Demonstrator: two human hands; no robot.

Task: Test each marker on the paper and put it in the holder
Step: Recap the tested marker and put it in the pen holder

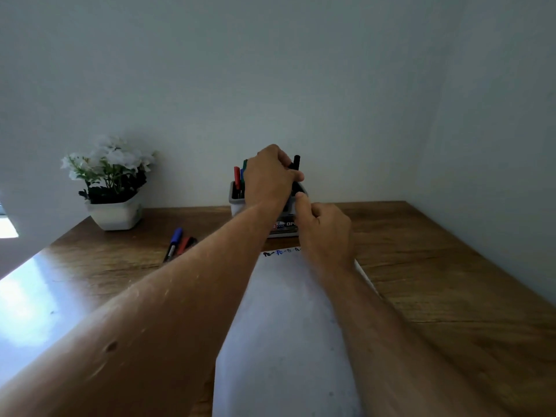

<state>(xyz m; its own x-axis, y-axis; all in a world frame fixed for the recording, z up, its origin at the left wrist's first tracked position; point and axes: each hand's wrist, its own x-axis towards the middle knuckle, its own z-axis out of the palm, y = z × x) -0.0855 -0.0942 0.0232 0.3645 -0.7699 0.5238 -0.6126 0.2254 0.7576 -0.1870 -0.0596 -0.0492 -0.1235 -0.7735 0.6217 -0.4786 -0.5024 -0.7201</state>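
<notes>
Fingers (296, 176) pinching black marker (296, 161), holder (234, 203) half hidden

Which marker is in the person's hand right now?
The black marker, pinched by the left hand over the holder; the others stand inside it or lie on the table.

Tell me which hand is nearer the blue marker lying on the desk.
Left. The left hand grips a black marker over the holder, toward the blue marker; the right hand is farther right.
</notes>
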